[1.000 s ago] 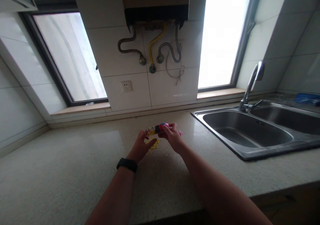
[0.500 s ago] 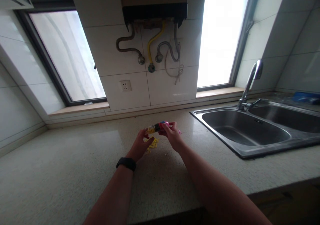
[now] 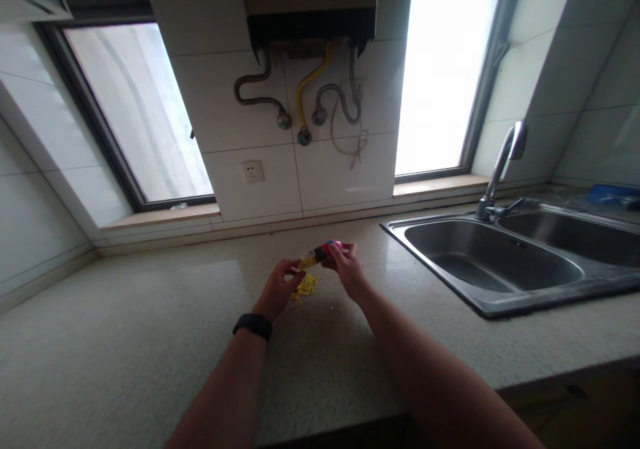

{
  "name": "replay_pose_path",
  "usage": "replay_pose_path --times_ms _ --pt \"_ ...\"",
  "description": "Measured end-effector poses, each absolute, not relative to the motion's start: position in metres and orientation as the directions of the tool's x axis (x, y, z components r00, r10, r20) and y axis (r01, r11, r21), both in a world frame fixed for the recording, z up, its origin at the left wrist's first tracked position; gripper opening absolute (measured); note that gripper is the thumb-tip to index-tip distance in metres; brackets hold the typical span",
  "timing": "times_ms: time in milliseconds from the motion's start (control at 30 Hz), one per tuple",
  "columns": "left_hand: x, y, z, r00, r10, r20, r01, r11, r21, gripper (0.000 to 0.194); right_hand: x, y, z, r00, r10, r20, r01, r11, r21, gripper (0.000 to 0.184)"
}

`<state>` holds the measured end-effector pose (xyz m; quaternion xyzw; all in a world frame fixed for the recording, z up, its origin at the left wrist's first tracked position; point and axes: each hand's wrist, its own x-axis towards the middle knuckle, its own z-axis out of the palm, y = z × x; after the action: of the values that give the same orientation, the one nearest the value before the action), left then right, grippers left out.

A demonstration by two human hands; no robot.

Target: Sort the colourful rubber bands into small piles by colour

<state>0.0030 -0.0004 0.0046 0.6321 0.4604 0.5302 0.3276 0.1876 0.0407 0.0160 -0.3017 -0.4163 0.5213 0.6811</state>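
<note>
A small multicoloured container (image 3: 320,254) is held slantwise just above the tabletop (image 3: 150,322), well to the left of the sink (image 3: 500,304). The fingers of the right hand (image 3: 354,277) are closed around its pink and red end and cover part of it. The fingers of the left hand (image 3: 279,290) are bent at its clear end, where yellow shows; whether they grip it or only touch it, I cannot tell.

Loose yellow pieces (image 3: 308,286) lie in a little heap on the tabletop, below the container and right beside the left fingertips, which partly hide them. A black wristband (image 3: 253,326) circles the left wrist.

The double-bowl sink takes up the right side, with a curved metal faucet (image 3: 497,172) at its back edge and a blue object (image 3: 613,196), too blurred to identify, beyond it. Behind the tabletop, the tiled wall (image 3: 225,129) carries a socket (image 3: 253,171) and a boxy appliance (image 3: 310,2) with grey hoses (image 3: 255,100) and a yellow hose (image 3: 300,96) below, between two bright windows.
</note>
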Motion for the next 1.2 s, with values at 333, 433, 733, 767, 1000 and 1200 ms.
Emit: replay_pose_path --times_ms 333,433,733,767,1000,1200 --pt "0.011 -0.005 0.010 0.078 0.969 0.236 0.015 -0.238 0.971 0.060 0.182 0.030 0.020 -0.012 0.965 0.262 -0.492 0.223 -0.841 0.045" --pt "0.010 -0.002 0.006 0.042 0.965 0.261 0.160 -0.264 0.951 0.057 0.182 0.029 0.022 -0.011 0.964 0.265 -0.488 0.226 -0.843 0.045" --pt "0.002 -0.004 0.010 0.084 0.930 0.358 0.275 -0.367 0.889 0.035 0.185 0.033 0.018 0.011 0.965 0.262 -0.446 0.239 -0.862 0.045" --pt "0.002 -0.005 0.012 0.071 0.928 0.366 0.272 -0.371 0.888 0.034 0.185 0.034 0.018 0.013 0.965 0.263 -0.447 0.241 -0.862 0.045" --pt "-0.001 0.000 0.009 -0.021 0.912 0.410 0.308 -0.384 0.870 0.030 0.184 0.037 0.016 0.018 0.963 0.269 -0.448 0.249 -0.859 0.048" --pt "0.001 0.003 0.007 -0.117 0.902 0.416 0.329 -0.361 0.873 0.031 0.181 0.039 0.014 0.061 0.953 0.295 -0.431 0.292 -0.854 0.046"
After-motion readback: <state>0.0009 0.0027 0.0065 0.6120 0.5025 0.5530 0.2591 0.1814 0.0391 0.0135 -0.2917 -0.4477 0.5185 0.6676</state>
